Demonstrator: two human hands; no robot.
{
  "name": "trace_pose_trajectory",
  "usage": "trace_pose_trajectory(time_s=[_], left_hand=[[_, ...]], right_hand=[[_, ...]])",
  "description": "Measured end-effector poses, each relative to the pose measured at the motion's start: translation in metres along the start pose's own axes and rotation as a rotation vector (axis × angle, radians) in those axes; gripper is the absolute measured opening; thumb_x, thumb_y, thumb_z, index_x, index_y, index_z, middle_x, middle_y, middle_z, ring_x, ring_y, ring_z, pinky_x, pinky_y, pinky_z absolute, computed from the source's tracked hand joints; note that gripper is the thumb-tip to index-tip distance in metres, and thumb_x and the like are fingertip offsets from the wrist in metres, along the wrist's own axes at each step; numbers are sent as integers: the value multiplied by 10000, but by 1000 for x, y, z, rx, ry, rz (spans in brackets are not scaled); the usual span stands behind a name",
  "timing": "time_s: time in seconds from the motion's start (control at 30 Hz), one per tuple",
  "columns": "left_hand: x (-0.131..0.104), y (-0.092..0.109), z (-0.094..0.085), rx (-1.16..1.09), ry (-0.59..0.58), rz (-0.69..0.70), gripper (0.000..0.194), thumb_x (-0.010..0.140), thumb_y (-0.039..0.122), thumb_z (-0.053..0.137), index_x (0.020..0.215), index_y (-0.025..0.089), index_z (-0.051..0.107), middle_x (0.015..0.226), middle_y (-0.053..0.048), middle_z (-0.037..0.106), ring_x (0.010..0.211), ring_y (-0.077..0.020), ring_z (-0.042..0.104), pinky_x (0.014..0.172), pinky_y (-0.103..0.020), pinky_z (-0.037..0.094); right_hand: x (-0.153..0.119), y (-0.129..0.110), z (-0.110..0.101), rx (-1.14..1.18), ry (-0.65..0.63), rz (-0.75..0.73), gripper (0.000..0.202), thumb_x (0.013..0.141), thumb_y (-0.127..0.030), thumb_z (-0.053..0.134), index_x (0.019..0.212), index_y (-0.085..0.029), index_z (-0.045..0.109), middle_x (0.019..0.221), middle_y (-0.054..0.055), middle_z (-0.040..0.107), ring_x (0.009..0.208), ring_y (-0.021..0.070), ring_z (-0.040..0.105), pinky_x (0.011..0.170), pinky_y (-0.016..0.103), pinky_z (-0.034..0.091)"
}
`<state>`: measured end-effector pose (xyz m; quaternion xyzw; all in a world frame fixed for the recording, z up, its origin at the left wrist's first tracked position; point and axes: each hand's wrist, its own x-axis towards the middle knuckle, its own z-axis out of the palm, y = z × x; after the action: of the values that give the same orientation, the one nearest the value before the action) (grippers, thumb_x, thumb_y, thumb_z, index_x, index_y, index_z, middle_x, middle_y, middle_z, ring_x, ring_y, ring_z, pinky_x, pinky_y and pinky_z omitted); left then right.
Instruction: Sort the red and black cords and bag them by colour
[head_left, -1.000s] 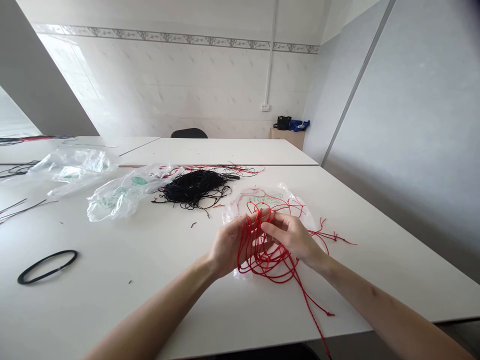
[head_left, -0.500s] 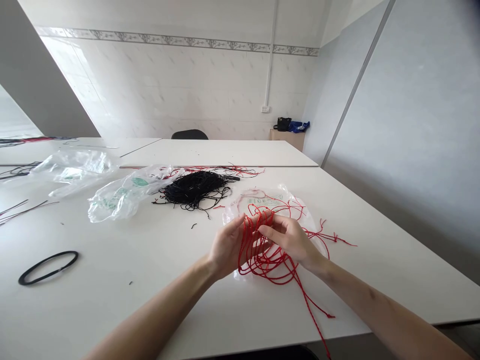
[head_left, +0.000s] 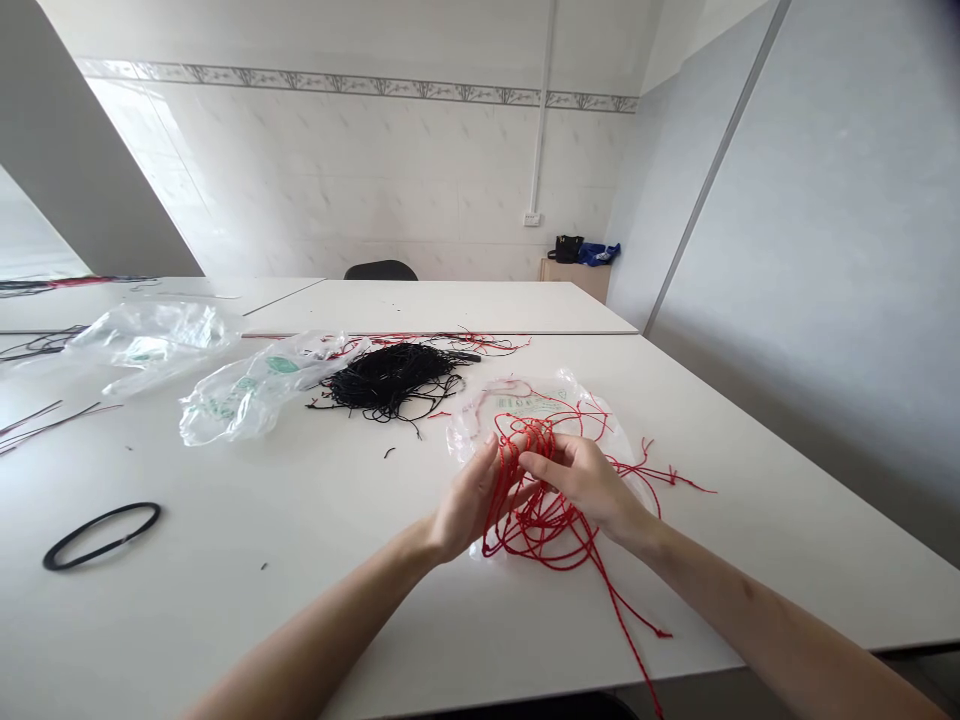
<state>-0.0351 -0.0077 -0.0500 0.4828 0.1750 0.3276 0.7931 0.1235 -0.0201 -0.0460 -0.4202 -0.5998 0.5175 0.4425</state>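
Observation:
Loops of red braided cord (head_left: 536, 515) hang over the fingers of my left hand (head_left: 466, 500), which is partly curled under them with the thumb raised. From the right, my right hand (head_left: 592, 482) reaches into the bundle, its thumb and fingers closed on some of the strands. Which strands it pinches is hard to make out. More cord lies tangled below the hands, with knotted ends trailing to the right and toward the front edge. Beneath it all, a clear plastic bag (head_left: 465, 428) lies flat on the white table (head_left: 315, 600).
Behind the hands sits a heap of black cord (head_left: 394, 375). Crumpled clear bags (head_left: 225, 405) lie to its left, and a black oval ring (head_left: 101, 538) rests at the near left. A chair back (head_left: 381, 270) shows beyond the table.
My left hand has shifted slightly right, nearer my right hand. The red loops on its fingers are bunched closer together.

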Motion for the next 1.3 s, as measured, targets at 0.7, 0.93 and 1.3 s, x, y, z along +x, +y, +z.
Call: trace_pose_trajectory(time_s=[0.7, 0.93, 1.3], left_hand=[[-1, 3, 3, 5, -22, -1, 603, 852, 578, 160, 1232, 215, 455, 1247, -76, 453, 1198, -228, 312, 998, -386, 196], [-2, 1, 8, 76, -26, 4, 554, 860, 560, 168, 1150, 218, 494, 1168, -55, 485, 1135, -210, 355, 980, -370, 214], [-3, -4, 8, 61, -45, 30, 563, 845, 582, 198, 1072, 194, 536, 1044, -70, 527, 1024, -203, 435, 921, -356, 281]], right_hand=[[-3, 2, 5, -12, -7, 23, 126, 802, -260, 469, 757, -164, 536, 739, 0, 561, 695, 109, 536, 649, 242, 423], [-3, 2, 11, -124, 9, 76, 197, 710, -337, 606, 762, -156, 549, 695, 3, 559, 643, 124, 534, 571, 241, 419], [-8, 5, 15, -218, 3, 28, 259, 719, -373, 596, 874, -170, 550, 839, 35, 608, 761, 168, 559, 662, 274, 437]])
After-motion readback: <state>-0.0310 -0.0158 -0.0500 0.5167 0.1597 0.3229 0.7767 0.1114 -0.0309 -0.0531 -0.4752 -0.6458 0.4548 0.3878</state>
